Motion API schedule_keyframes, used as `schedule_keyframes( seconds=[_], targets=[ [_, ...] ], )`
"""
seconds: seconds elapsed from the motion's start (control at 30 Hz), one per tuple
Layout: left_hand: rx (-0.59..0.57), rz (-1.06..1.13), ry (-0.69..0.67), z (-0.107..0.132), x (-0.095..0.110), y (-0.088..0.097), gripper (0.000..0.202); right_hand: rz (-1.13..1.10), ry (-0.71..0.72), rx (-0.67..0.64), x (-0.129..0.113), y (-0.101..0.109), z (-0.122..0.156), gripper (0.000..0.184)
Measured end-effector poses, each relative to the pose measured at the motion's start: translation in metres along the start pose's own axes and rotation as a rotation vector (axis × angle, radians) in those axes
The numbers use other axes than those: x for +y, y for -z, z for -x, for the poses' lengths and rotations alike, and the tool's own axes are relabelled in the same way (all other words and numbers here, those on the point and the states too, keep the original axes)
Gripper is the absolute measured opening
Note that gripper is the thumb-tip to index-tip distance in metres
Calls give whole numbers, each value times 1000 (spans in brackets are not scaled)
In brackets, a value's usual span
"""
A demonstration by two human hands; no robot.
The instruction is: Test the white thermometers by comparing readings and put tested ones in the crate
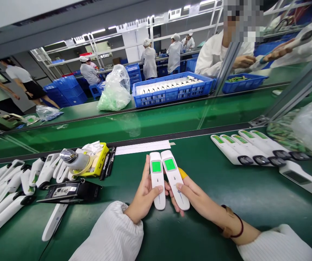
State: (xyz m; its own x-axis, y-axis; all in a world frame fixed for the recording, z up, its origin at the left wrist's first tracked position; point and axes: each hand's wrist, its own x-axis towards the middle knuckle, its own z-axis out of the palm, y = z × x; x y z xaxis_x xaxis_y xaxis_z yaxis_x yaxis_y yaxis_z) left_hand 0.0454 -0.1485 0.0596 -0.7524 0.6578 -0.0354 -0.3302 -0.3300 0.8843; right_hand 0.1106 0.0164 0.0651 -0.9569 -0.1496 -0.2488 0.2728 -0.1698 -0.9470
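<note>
My left hand [144,195] is closed round a white handheld thermometer [156,177] whose small screen glows green. My right hand [196,198] grips a second white thermometer [174,177], also with a lit green screen. Both devices are held side by side, screens up, just above the green bench mat [216,188], with my thumbs resting on their fronts. A yellow cap shows on one right fingertip.
Several white thermometers lie in a row at the right [254,148] and in a pile at the left [6,188]. A yellow tray [98,163], a black fixture [69,191], pens and a plastic bag [305,127] sit nearby. Blue crates [169,88] and other workers are beyond.
</note>
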Motion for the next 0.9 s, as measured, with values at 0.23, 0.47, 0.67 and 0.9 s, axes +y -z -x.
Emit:
schedule_keyframes(
  seconds=[0.23,0.47,0.67,0.9],
  targets=[
    [-64,56,32,1,0,-2,96,-72,55,0,-5,-1,-5,36],
    [-40,41,31,3,-4,-3,95,-89,59,17,-4,3,-6,37],
    [-59,13,18,3,-5,-2,94,-76,59,-9,-3,4,-6,34],
    [-7,28,-70,1,-5,2,89,-77,101,-71,3,6,-10,38]
  ],
)
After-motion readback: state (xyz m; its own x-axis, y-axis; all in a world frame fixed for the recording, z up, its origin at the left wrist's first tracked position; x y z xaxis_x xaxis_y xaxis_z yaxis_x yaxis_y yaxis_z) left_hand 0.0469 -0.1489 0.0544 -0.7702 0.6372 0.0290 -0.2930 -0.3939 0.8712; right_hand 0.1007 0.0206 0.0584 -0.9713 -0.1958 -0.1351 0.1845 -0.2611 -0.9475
